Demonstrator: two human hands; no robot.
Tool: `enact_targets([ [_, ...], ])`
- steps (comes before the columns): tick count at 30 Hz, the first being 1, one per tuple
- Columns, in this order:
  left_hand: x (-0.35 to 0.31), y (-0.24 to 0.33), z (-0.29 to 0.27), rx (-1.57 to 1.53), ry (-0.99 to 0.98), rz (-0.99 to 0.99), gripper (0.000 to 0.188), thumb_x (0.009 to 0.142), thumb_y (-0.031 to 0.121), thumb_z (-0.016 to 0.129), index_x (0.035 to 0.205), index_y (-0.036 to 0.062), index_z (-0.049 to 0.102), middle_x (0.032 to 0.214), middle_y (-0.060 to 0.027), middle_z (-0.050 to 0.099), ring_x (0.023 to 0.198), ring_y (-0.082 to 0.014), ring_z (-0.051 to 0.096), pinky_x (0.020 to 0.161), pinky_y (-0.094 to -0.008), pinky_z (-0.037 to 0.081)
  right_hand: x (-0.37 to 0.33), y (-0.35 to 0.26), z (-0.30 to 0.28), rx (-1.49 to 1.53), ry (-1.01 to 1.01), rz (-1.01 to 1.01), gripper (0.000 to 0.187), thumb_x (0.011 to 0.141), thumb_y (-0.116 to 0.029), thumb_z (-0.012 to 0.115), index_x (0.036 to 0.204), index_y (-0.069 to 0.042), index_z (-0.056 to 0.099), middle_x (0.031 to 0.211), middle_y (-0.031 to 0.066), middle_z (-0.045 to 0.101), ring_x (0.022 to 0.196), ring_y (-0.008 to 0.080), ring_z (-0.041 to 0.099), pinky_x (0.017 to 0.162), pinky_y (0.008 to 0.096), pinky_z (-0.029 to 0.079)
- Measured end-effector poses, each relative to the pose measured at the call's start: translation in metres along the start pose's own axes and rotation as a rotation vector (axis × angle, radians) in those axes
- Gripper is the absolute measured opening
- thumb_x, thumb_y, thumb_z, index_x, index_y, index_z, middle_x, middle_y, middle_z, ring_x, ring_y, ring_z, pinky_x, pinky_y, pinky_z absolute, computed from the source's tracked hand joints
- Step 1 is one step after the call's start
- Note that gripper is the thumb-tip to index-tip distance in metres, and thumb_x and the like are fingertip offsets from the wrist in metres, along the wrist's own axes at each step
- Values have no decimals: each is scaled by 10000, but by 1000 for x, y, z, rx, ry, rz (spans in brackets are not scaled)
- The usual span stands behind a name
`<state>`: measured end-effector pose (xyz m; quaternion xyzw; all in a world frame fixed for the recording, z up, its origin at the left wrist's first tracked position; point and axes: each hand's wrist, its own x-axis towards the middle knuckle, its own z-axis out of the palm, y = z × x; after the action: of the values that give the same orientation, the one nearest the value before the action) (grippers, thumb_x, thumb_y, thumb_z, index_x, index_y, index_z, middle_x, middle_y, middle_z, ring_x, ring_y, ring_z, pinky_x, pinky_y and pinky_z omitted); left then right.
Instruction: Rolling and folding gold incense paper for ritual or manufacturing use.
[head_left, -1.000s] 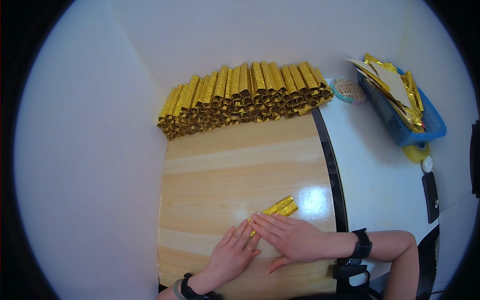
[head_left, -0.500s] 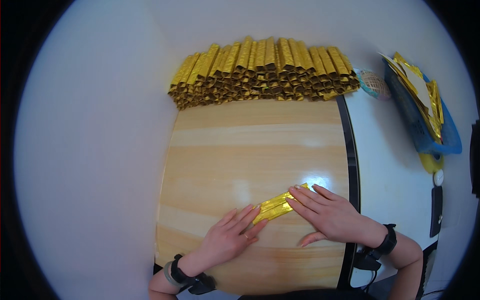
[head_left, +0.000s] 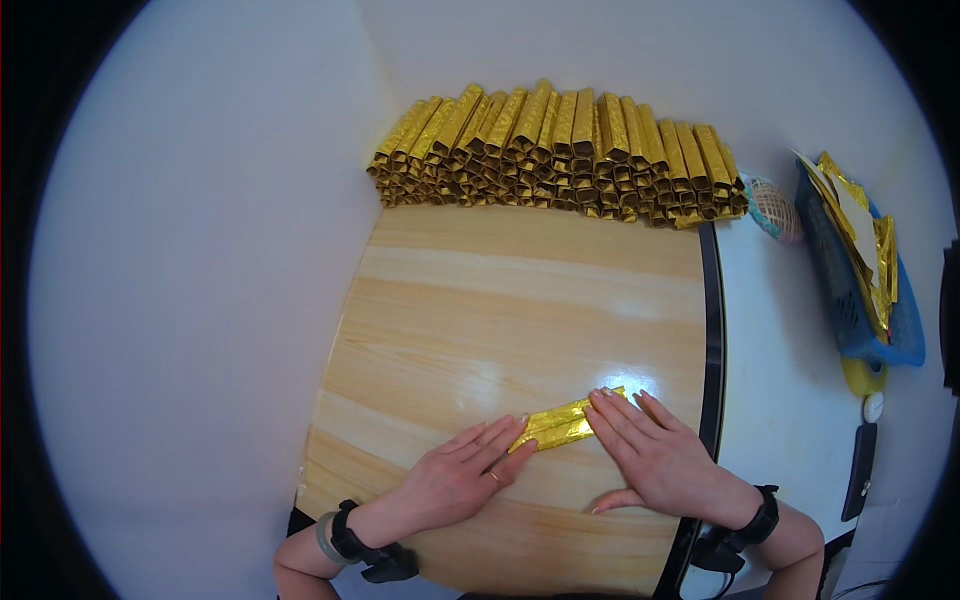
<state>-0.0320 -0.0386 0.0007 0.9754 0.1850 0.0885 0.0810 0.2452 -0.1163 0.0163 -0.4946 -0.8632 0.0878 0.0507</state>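
Observation:
A flat folded strip of shiny gold foil paper (head_left: 557, 426) lies slantwise on the wooden tabletop, a lengthwise crease along it. My left hand (head_left: 462, 474) is open, its outstretched fingertips resting on the strip's left end. Over the right end lies my right hand (head_left: 660, 458), also open, with flat fingers pressed on the paper and the thumb held apart on the wood. Both hands cover the strip's ends, so these are partly hidden. At the far edge sits a stacked pile of gold paper tubes (head_left: 530, 125), many of their hollow brown ends facing me.
The wooden board (head_left: 500, 310) has a dark edge on its right, beside a white surface (head_left: 770, 400). A blue basket (head_left: 850, 320) there holds gold sheets. Near it are a small woven basket (head_left: 775, 210), a yellow object (head_left: 862, 377) and a dark flat object (head_left: 860, 472). A wall rises at left.
The view has shifted, so the pile and basket sit lower and the pile further right in the picture. My hands stay on the gold strip, which now lies less steeply slanted.

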Motion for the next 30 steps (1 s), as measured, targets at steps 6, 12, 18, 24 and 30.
enact_targets([
  [6, 3, 0, -4, -30, -16, -11, 439, 874, 162, 593, 1291, 32, 558, 1374, -195, 504, 1256, -286, 523, 1038, -376, 428, 3, -1, -6, -33, -9, 18, 961, 798, -699, 494, 1406, 36, 380, 1480, 160, 395, 1375, 239, 377, 1130, 404, 289],
  [12, 4, -1, -6, -5, 14, 9, 410, 896, 179, 601, 1278, 34, 570, 1336, -177, 540, 1236, -279, 540, 1026, -373, 439, 2, -5, -5, -35, -9, 47, 943, 797, -681, 510, 1401, 32, 390, 1477, 153, 401, 1371, 239, 384, 1126, 405, 296],
  [18, 8, -4, -7, 50, 79, 34, 348, 829, 184, 707, 1157, 83, 648, 1249, -110, 612, 1161, -244, 600, 962, -352, 483, 0, -3, -5, -32, 29, 54, 908, 809, -669, 513, 1403, 9, 403, 1465, 121, 424, 1368, 218, 388, 1124, 432, 294],
  [24, 23, -1, -20, 189, 48, 123, 319, 832, 163, 672, 1133, 58, 648, 1222, -116, 619, 1193, -287, 571, 946, -388, 490, -4, 2, 1, -46, 66, 68, 871, 831, -658, 507, 1408, -13, 409, 1463, 98, 430, 1363, 198, 392, 1128, 461, 282],
  [30, 35, 0, -11, 313, 1, 121, 364, 786, 86, 595, 1132, -23, 618, 1190, -179, 615, 1128, -303, 591, 944, -397, 490, -2, 10, 2, -61, 98, 105, 838, 854, -643, 495, 1411, -23, 409, 1462, 96, 430, 1361, 192, 394, 1134, 466, 270],
])
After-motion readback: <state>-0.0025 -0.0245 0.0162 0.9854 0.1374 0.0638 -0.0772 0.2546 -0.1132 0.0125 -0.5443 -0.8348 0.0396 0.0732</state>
